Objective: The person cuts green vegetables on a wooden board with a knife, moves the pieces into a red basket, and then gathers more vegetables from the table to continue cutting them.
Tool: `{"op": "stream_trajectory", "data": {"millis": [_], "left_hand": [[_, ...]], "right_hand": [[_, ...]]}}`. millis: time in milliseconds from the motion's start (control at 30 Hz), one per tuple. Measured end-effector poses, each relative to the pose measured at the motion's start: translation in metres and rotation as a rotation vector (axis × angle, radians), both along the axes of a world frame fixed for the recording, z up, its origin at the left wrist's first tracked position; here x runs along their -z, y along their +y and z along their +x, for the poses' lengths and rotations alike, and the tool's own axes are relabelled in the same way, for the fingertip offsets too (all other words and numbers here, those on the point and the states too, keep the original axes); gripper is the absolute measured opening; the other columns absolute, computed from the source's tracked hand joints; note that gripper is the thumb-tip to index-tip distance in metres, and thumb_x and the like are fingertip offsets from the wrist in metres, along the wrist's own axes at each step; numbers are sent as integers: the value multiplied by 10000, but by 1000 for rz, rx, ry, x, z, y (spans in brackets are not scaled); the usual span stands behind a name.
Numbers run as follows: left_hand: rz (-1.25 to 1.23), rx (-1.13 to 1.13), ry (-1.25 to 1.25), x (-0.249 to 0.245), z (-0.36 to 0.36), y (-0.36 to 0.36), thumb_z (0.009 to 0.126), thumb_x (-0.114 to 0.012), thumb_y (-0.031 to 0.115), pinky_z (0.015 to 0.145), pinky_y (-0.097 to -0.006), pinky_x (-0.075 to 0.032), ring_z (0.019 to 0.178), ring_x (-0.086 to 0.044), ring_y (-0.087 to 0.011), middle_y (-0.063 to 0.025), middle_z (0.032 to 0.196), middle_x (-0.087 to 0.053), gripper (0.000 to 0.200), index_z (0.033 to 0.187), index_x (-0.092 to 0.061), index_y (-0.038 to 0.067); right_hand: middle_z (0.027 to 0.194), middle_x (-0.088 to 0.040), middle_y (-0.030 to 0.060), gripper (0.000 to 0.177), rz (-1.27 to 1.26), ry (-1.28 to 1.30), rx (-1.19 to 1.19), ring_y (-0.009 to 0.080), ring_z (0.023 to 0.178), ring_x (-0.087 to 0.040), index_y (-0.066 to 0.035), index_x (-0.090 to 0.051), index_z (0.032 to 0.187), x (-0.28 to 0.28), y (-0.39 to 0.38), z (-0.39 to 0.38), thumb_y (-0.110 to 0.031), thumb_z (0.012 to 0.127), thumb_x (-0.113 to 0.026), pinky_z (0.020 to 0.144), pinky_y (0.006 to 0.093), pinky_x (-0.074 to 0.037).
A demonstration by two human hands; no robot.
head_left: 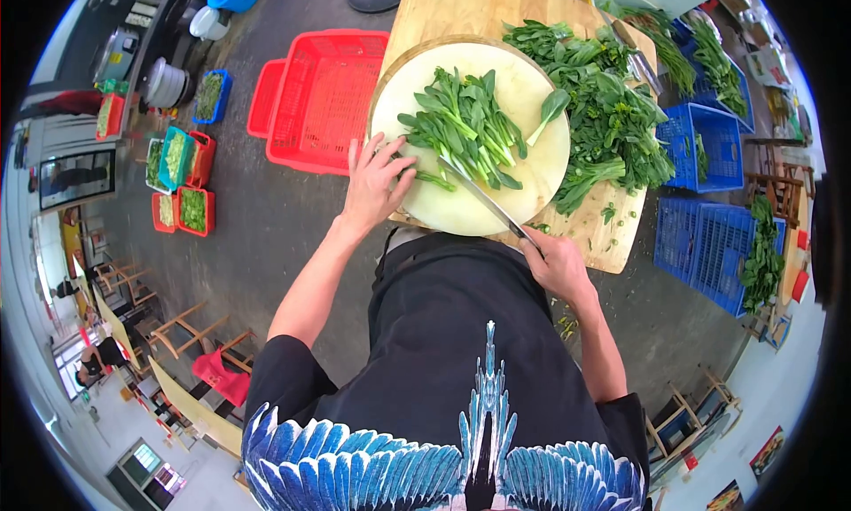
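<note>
A round white cutting board [430,210] carries a pile of leafy green stalks [465,121], with one single leaf [551,112] lying apart at the right. My right hand [557,263] is closed round the handle of a knife [489,201], whose blade slants over the board and reaches the lower edge of the pile. At the board's left rim, my left hand [379,179] has its fingers spread, with the fingertips beside a short green piece [434,181] and the pile. More leafy greens [612,112] are heaped to the right of the board.
The board rests on a wooden table [456,10]. Left of it stands a red plastic basket [324,103] on the floor. Blue crates [705,148], some with greens, stand at the right. Another blade [640,68] lies near the table's far right edge.
</note>
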State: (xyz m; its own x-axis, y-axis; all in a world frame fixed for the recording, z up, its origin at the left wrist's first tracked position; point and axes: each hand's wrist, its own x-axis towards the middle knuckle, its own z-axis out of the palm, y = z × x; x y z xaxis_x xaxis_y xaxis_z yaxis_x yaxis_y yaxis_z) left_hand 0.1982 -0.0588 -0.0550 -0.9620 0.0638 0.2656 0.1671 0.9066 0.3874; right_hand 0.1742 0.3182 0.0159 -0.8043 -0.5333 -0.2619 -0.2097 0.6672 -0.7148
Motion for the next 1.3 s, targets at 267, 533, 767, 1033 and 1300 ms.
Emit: {"op": "stream_trajectory", "data": {"millis": [267,533,767,1033,1300], "left_hand": [[192,48,-203,-2,7,-4,839,-831,69,1138,-520,-489,1264,-666,-350,-116,1241,-758,343,1168,-735,86],[180,168,-72,-3,-4,-3,842,-825,29,1024,-480,-533,1119,-713,-344,-116,1106,-769,352,1183,-748,73],[262,107,-385,-16,-2,4,945,-761,138,922,-442,-585,1027,-742,-353,-125,1098,-786,271,1206,-781,65],[430,45,-391,-12,2,5,1001,-761,155,886,-413,-601,1012,-765,-319,-133,1118,-798,180,1143,-798,50],[163,132,91,-17,1,14,958,-786,114,840,-416,-565,990,-731,-323,-99,1054,-784,112,1056,-802,62]], "right_hand": [[800,-723,254,271,-41,4,10,442,714,-722,-51,-799,1244,4,-2,10,-181,1020,-721,664,505,-574],[788,-717,261,280,-28,-9,27,448,714,-720,-45,-794,1255,11,-3,12,-192,1030,-715,664,510,-570],[745,-675,267,271,-29,-40,44,450,680,-697,-33,-787,1250,4,-5,12,-183,1039,-706,636,496,-542],[712,-655,260,263,-33,-36,57,441,641,-679,-29,-791,1239,7,-7,12,-180,1036,-719,604,494,-525],[714,-660,257,275,-46,6,53,439,642,-683,-35,-787,1260,13,-7,17,-184,1041,-711,610,500,-527]]}}
